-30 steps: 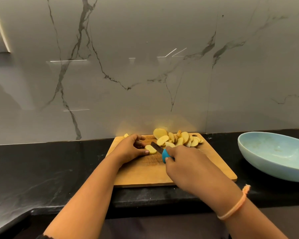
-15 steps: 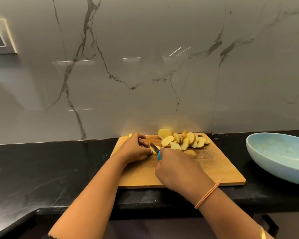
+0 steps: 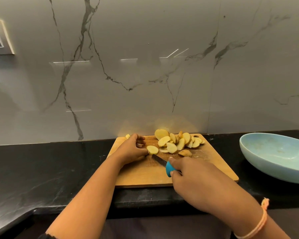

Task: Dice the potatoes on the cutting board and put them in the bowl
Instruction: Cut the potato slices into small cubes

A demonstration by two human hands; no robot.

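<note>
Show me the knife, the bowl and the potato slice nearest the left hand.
knife (image 3: 169,168), head view, blue handle.
bowl (image 3: 274,152), head view, inner surface.
potato slice (image 3: 152,149), head view, cut face.

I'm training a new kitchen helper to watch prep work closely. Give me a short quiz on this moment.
1. True or false: the bowl holds no potato yet.
2. Which hand grips the blue-handled knife: A left, B right?
3. Fill in: the potato slices are piled toward the cutting board's ____ edge.
Key: 1 true; 2 B, the right hand; 3 far.
</note>
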